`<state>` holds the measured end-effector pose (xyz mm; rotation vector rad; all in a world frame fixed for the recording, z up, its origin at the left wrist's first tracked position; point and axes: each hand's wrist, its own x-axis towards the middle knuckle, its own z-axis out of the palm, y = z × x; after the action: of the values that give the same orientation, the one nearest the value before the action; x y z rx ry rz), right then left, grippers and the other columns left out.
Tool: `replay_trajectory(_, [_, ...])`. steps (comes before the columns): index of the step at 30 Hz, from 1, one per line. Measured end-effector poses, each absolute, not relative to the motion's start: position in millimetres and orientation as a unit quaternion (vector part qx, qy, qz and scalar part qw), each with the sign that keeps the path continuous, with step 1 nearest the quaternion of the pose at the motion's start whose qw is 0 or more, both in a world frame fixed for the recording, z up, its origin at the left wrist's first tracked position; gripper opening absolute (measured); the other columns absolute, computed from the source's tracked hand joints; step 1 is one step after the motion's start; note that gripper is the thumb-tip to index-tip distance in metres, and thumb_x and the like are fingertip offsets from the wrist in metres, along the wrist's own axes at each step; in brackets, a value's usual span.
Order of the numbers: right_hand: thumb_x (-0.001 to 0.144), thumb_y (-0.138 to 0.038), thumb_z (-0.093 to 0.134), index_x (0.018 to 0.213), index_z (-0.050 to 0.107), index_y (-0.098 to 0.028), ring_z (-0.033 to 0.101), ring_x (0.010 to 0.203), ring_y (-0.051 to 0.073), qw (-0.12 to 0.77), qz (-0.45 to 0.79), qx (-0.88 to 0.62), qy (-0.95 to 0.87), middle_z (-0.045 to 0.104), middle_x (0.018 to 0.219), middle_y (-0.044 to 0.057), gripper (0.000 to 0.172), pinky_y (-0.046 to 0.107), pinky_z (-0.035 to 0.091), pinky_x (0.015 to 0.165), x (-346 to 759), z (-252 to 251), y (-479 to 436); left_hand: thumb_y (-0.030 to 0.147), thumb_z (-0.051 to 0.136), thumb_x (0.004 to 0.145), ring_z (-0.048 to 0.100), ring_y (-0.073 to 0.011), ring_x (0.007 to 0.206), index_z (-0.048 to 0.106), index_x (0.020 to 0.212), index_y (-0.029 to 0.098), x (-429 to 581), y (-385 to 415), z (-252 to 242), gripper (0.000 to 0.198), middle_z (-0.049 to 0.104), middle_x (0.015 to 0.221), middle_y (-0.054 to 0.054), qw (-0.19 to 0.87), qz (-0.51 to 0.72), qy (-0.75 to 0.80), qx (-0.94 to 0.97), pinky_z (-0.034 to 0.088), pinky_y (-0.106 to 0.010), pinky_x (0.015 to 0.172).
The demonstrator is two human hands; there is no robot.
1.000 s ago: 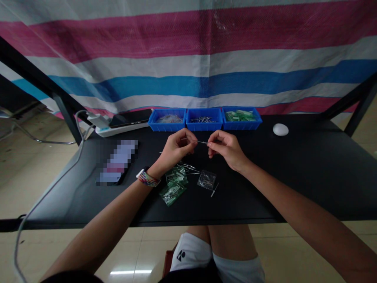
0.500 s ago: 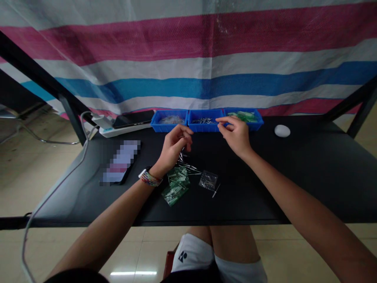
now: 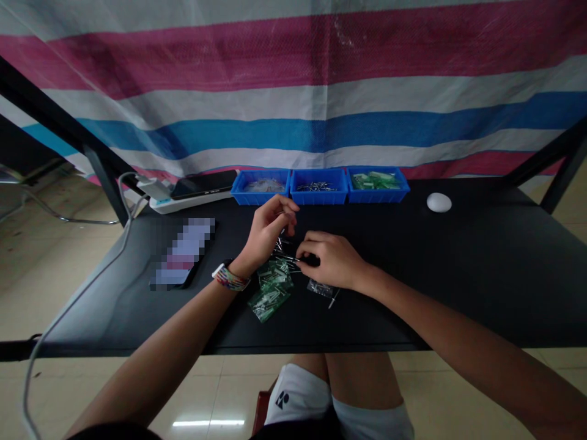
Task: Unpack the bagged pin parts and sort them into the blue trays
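My right hand [image 3: 332, 256] is at the loose pile of silvery pin-like pieces that look like blind rivets [image 3: 283, 249], thumb and forefinger pinched on the end of one. Just above and left of it, my left hand [image 3: 270, 229] hovers with curled fingers; what they hold, if anything, is hidden. Below the pile lie small green-tinted packets [image 3: 270, 299] with similar pieces inside. A clear plastic bag [image 3: 320, 287] is partly covered by my right hand, and a single loose rivet [image 3: 334, 299] lies beside it.
Three blue bins stand along the back: a left bin [image 3: 260, 198] of clear bags, a middle bin [image 3: 318, 198] of rivets, a right bin [image 3: 378, 195] of green packets. A phone [image 3: 183, 253], a power strip [image 3: 192, 200] with a cable and a white mouse [image 3: 439, 202] are around.
My right hand has come down from the bins toward me and left, onto the rivet pile. My left hand has stayed nearly in place.
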<state>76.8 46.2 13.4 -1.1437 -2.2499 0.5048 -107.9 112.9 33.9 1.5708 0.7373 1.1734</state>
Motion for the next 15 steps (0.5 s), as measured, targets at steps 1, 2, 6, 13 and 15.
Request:
replay_trajectory(1, [0.092,-0.018,0.074,0.09,0.075,-0.021,0.066,0.088,0.018,0.273,0.178,-0.426,-0.844,0.068,0.093,0.002,0.004,0.03,0.046,0.073,77.1,12.5,47.0,0.023,0.066,0.087,0.06,-0.0089,0.056,0.067,0.096,0.017,-107.8,112.8,33.7,0.011,0.06,0.075,0.003,0.499,0.483,0.306,0.652,0.048,-0.022,0.054])
replay_trajectory(2, [0.092,-0.017,0.073,0.091,0.074,-0.021,0.066,0.09,0.018,0.267,0.169,-0.426,-0.848,0.068,0.094,0.002,0.004,0.031,0.046,0.073,78.1,11.9,48.1,0.023,0.066,0.087,0.06,-0.009,0.056,0.067,0.096,0.017,-107.7,112.7,33.5,0.011,0.061,0.075,0.003,0.497,0.481,0.306,0.654,0.048,-0.022,0.054])
replay_trajectory(6, [0.09,-0.012,0.071,0.09,0.073,-0.021,0.065,0.089,0.018,0.264,0.165,-0.448,-0.838,0.068,0.096,0.003,0.009,0.03,0.043,0.071,84.4,12.6,52.0,0.023,0.065,0.087,0.06,-0.0092,0.056,0.067,0.096,0.016,-106.9,111.8,33.7,0.011,0.061,0.074,0.003,0.5,0.472,0.307,0.658,0.048,-0.023,0.055])
replay_trajectory(13, [0.084,-0.004,0.069,0.085,0.069,-0.019,0.054,0.071,0.012,0.315,0.223,-0.444,-0.809,0.064,0.093,0.0,0.015,0.028,0.041,0.068,93.0,16.4,58.6,0.024,0.066,0.085,0.06,-0.0096,0.056,0.066,0.095,0.016,-105.7,110.5,36.1,0.013,0.062,0.074,0.002,0.51,0.438,0.321,0.667,0.047,-0.023,0.055])
replay_trajectory(15, [0.083,-0.005,0.069,0.085,0.068,-0.019,0.052,0.067,0.011,0.349,0.244,-0.435,-0.793,0.063,0.089,-0.001,0.014,0.028,0.04,0.066,96.2,18.4,61.6,0.025,0.066,0.084,0.059,-0.0099,0.058,0.066,0.094,0.016,-105.6,110.2,36.6,0.013,0.063,0.076,0.001,0.508,0.424,0.334,0.672,0.048,-0.023,0.056])
